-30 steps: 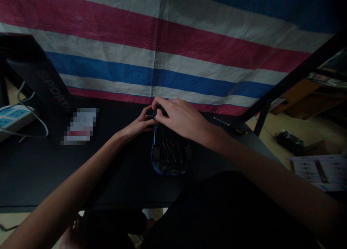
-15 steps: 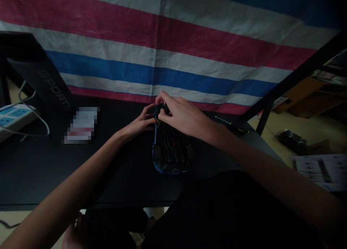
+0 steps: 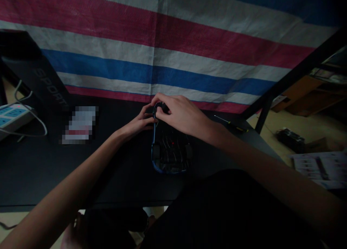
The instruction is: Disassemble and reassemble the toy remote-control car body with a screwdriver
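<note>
A blue toy car (image 3: 170,152) lies upside down on the black table (image 3: 40,166), its dark underside and wheels facing up. My right hand (image 3: 182,115) rests over the car's far end, fingers curled round a small black wheel (image 3: 159,107). My left hand (image 3: 138,124) is closed against the same far corner from the left, fingertips touching the car beside the wheel. A tiny red spot shows on the chassis.
A screwdriver with a yellow-and-black handle (image 3: 230,124) lies on the table right of my hands. A black box marked SPORT (image 3: 45,84) and a white power strip (image 3: 12,115) stand at the left. A striped tarp (image 3: 173,43) hangs behind. Papers (image 3: 320,167) lie on the floor right.
My right fingers have shifted slightly at the car's far end, rising then settling round the wheel. The car and my left hand have stayed nearly in place.
</note>
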